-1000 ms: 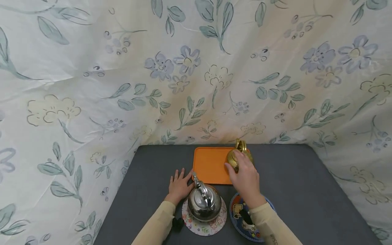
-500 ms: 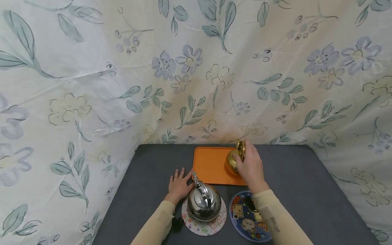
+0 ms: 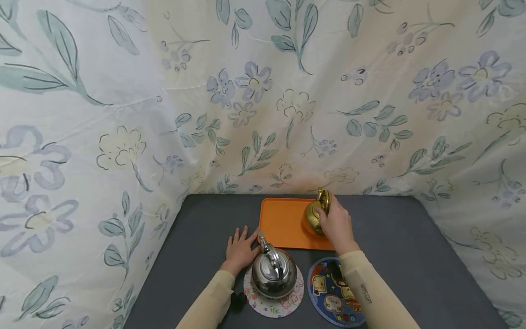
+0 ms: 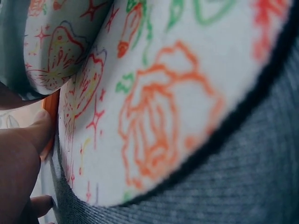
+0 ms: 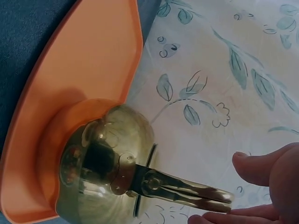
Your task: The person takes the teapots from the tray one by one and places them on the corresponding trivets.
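Standing on the right end of the tray (image 3: 281,224), the gold pot (image 3: 313,215) is flanked on its right by the right hand (image 3: 339,228). In the right wrist view the handle (image 5: 187,191) is seen raised from the pot, its free end pointed toward the hand. Thumb (image 5: 261,163) and fingers (image 5: 252,216) are held apart there, the thumb clear of the metal and the fingertips just beside the handle's end; whether these are touched by it cannot be told. The left hand (image 3: 240,249) is laid flat on the dark worktop (image 3: 411,256), its fingers spread, its inner side placed close by the tray's near left corner; contact with the tray cannot be confirmed. Just to the right of that hand, the steel kettle (image 3: 272,274) is set upright on a round flower mat (image 3: 267,310), its spout directed toward the tray. To the right of this mat a round blue mat (image 3: 328,301) is laid, printed with cartoon figures and partly covered by the right sleeve (image 3: 374,288). The left sleeve (image 3: 207,301) is extended beside the flower mat. The worktop is backed by a pale cloth (image 3: 304,146), printed with flowers and leaves.
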{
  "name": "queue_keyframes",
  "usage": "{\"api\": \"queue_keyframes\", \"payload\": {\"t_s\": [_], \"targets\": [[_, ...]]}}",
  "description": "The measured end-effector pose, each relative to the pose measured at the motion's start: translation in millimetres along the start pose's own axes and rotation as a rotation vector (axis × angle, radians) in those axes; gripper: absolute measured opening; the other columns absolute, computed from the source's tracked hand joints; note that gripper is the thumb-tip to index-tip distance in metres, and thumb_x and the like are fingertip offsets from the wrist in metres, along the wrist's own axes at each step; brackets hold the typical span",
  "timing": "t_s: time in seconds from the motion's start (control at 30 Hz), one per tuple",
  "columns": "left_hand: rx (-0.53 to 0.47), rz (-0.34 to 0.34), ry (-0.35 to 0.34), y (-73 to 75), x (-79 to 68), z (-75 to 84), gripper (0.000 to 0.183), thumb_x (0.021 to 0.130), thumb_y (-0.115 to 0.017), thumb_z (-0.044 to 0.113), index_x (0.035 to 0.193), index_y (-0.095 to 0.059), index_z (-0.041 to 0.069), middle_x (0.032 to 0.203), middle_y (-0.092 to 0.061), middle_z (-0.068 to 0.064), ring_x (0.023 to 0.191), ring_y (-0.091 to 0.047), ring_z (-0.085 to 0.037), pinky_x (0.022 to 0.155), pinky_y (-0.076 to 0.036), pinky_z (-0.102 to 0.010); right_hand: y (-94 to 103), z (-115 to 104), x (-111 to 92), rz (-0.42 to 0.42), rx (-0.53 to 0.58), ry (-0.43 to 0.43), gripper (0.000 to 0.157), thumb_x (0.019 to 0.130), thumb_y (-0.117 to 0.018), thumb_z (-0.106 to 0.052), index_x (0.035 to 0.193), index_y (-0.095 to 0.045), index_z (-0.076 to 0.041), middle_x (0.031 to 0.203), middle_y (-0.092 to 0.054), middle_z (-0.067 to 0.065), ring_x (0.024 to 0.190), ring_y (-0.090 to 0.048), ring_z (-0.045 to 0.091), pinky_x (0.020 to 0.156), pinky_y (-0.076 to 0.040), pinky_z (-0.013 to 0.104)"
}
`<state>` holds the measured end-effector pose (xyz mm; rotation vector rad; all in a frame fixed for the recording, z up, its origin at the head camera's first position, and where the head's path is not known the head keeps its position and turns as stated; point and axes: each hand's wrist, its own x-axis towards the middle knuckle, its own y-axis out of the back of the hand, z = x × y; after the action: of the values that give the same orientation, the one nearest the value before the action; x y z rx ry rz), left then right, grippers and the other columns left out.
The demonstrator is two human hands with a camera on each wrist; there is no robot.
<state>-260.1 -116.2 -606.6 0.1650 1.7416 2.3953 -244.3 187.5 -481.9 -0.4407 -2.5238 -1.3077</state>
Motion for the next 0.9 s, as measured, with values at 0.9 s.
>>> {"api": "queue_keyframes", "payload": {"t_s": [0.9], "targets": [[-0.024,0.003,0.011,2.8,-6.1,5.1,0.066,0.097,-0.059,0.054,0.157,-0.039,0.034,0.165,-0.03,-0.014,0.153,-0.019,-0.044,0.119,-0.019,-0.066,-4.0,5.4,6.5,0.012,-0.019,-0.096,0.037,0.098,-0.062,-0.008,0.127,-0.057,0.014,0.11,-0.068,0.036,0.092,-0.068,0.052,0.077,-0.057,0.061]]}}
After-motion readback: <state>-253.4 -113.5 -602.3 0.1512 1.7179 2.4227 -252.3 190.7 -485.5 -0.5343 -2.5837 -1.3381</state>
